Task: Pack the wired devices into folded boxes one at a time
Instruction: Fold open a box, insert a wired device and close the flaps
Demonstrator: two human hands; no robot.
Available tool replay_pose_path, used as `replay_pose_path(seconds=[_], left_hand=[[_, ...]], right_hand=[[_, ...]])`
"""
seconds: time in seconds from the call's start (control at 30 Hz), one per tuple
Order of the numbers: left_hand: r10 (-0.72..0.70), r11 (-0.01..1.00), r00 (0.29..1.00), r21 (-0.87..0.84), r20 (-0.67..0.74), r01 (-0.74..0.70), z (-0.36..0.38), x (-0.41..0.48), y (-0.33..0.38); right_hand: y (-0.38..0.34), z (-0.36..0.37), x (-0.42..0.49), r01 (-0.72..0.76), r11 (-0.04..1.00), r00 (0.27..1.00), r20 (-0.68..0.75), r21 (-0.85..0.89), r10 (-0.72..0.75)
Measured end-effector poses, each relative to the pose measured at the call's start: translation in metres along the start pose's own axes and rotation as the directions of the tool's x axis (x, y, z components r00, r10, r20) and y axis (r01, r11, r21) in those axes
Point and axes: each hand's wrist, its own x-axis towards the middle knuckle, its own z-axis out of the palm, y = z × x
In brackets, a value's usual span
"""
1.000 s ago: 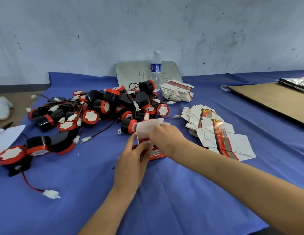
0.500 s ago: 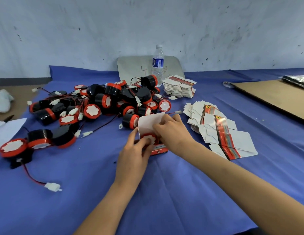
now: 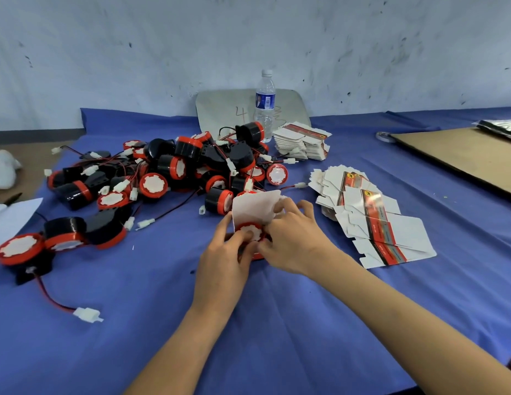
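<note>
Sitting in the folded box on the blue cloth, the wired device points its white face up toward the camera. The left hand grips the box and the right hand pinches its raised flap.

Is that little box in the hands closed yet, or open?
Open: the box flap stands up, and the device shows its red-rimmed face inside, between left hand and right hand.
</note>
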Motion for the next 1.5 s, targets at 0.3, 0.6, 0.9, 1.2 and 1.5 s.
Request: replay_pose_path(seconds=[0.3, 0.6, 0.9, 1.2, 1.5], left_hand=[[0.014, 1.0, 1.0, 0.011, -0.02, -0.014, 0.0, -0.001, 0.003], [0.136, 0.99, 0.985, -0.019, -0.105, -0.139, 0.002, -0.002, 0.008], [0.178, 0.984, 0.983, -0.019, 0.033, -0.178, 0.006, 0.002, 0.005], [0.168, 0.985, 0.983, -0.04, 0.068, -0.166, 0.005, 0.005, 0.002], [0.169, 0.986, 0.976, -0.018, 0.14, -0.168, 0.007, 0.003, 0.004]], right_hand=[[0.0, 0.025, -0.008, -0.043, 0.664, 0.88, -0.286, 0.746, 0.378], [0.0, 0.043, -0.005, -0.081, -0.035, 0.913, 0.089, 0.996, 0.397], [-0.013, 0.047, -0.004, -0.003, 0.045, 0.872, -0.019, 0.999, 0.489], [-0.019, 0.059, -0.008, 0.096, 0.212, 0.916, -0.169, 0.973, 0.363], [-0.009, 0.054, -0.006, 0.138, -0.083, 0.917, -0.096, 0.987, 0.387]])
